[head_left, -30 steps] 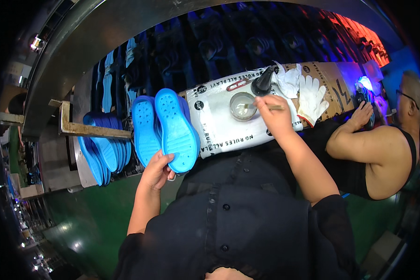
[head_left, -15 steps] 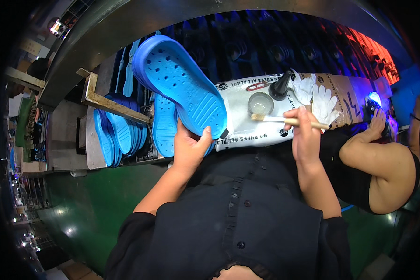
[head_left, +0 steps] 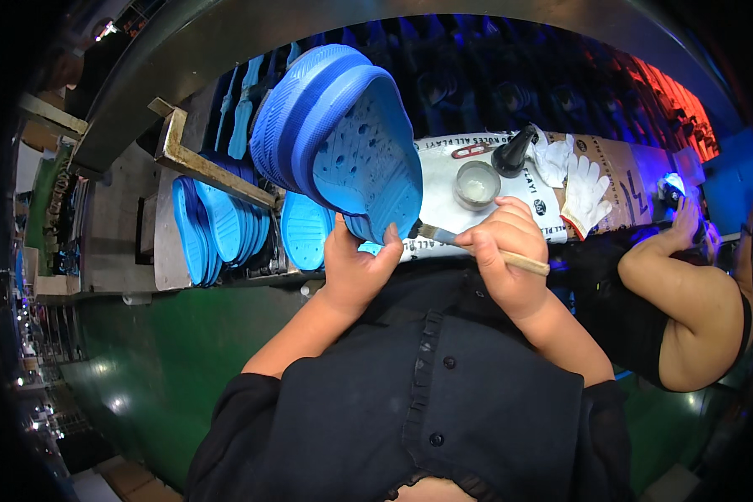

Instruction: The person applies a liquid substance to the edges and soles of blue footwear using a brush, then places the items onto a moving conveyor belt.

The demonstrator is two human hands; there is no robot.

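My left hand (head_left: 356,266) grips the heel end of a blue shoe sole (head_left: 368,151), fingers under it and thumb on the rim. The sole is tilted up, showing its thick ribbed side wall and a hollow inside with small holes. A flat brush (head_left: 443,237) with a pale wooden handle is held in my right hand (head_left: 508,255). Its bristles point left, right beside the sole's heel rim; I cannot tell whether they touch. Just beyond my right hand stands a clear cup (head_left: 477,186) with pale, cloudy liquid.
More blue soles (head_left: 222,222) stand stacked at the left beside a rusty metal bar (head_left: 213,163); another sole (head_left: 305,233) lies behind my left hand. Beyond the cup are a black bottle (head_left: 512,152), a red clip-like item (head_left: 470,152) and white gloves (head_left: 584,192). A co-worker's arm (head_left: 678,280) is at the right.
The sole has been tipped up and turned, so its side wall now shows. My right hand has brought the brush left and nearer, from over the cup's edge to the sole's heel.
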